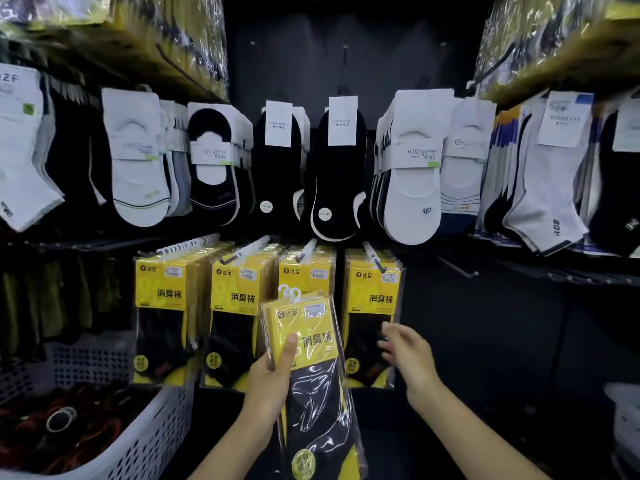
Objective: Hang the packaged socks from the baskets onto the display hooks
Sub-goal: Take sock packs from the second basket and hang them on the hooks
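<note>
My left hand [273, 379] grips a small stack of yellow-and-black packaged socks [311, 368] at their left edge, thumb across the front. The packs' white plastic hangers [290, 293] point up, just below the third hook [306, 250] of the lower row. My right hand [405, 355] is open to the right of the packs, fingers spread, holding nothing, in front of the rightmost hanging yellow packs [372, 306]. Three more rows of the same yellow packs hang on the hooks to the left [161, 299], [235, 306], [304, 271].
A white perforated basket [149, 441] with dark and red packs stands at the lower left. Loose white and black socks [339, 168] hang in the row above. An empty hook [457, 268] juts out at the right. Wrapped yellow packs [554, 39] hang overhead on both sides.
</note>
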Demonstrator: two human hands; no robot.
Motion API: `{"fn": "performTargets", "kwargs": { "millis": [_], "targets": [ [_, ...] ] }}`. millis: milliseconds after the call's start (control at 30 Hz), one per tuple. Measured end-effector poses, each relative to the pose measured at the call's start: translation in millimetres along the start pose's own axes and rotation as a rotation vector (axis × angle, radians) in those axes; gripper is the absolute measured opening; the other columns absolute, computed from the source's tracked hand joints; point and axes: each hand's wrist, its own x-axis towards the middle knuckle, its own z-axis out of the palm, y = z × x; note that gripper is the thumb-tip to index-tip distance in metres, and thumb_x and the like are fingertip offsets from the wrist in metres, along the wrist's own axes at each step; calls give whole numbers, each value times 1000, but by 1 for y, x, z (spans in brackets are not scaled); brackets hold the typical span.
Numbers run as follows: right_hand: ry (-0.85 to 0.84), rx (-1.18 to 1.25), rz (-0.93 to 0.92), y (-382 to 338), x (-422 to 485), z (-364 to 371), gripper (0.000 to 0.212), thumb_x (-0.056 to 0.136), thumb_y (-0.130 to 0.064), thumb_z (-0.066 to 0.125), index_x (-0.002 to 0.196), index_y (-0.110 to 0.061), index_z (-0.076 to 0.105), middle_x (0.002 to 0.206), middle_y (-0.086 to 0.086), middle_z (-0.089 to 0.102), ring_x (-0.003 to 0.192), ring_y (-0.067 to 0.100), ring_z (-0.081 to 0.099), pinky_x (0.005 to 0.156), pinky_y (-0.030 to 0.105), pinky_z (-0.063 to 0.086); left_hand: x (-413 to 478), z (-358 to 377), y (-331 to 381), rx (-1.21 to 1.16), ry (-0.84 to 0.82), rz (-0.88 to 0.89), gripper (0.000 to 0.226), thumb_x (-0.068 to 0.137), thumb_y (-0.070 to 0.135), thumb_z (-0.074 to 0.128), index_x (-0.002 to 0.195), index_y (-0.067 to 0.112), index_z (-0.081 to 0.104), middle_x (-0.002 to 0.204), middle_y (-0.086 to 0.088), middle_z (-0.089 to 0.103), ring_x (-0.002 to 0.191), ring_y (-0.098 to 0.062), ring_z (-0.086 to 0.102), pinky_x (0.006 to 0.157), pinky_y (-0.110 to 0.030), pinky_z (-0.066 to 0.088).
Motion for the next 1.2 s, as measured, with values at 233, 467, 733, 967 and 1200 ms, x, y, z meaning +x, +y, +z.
{"fn": "performTargets", "kwargs": {
  "millis": [233,467,733,967,1200],
  "targets": [
    [-220,-69,-168,-12,-60,26,25,83,-28,69,106,-19,66,102,1,71,98,16,67,88,32,55,-19,15,5,-106,-47,50,38,73,57,58,92,27,71,83,12,76,76,-2,70,60,-11,51],
    [-255,40,-125,-16,-64,34,26,82,-26,71,107,-18,67,99,-2,75,92,12,71,72,22,58,-23,12,13,-144,-10,43,55,48,57,75,92,24,72,84,7,76,81,-10,72,72,-29,58],
    [-108,118,24,-11,-45,12,15,96,-19,55,106,-14,65,89,4,76,73,15,73,54,21,54,-13,-10,12,-65,37,68,43,79,61,45,62,21,44,56,13,44,50,-1,38,54,-18,32],
    [89,-1,-143,-43,0,-16,12,96,-17,54,104,-14,62,107,9,70,98,24,66,93,43,51,7,-28,10,-2,101,131,17,88,42,59,78,28,61,68,10,63,67,-3,56,56,-16,37],
    [4,-109,-233,-45,29,1,6,94,-17,57,95,-19,63,98,1,70,87,11,66,70,21,50,10,-18,8,-75,81,59,17,85,44,63,74,30,60,71,14,62,69,-1,55,59,-16,37]
  ]
}}
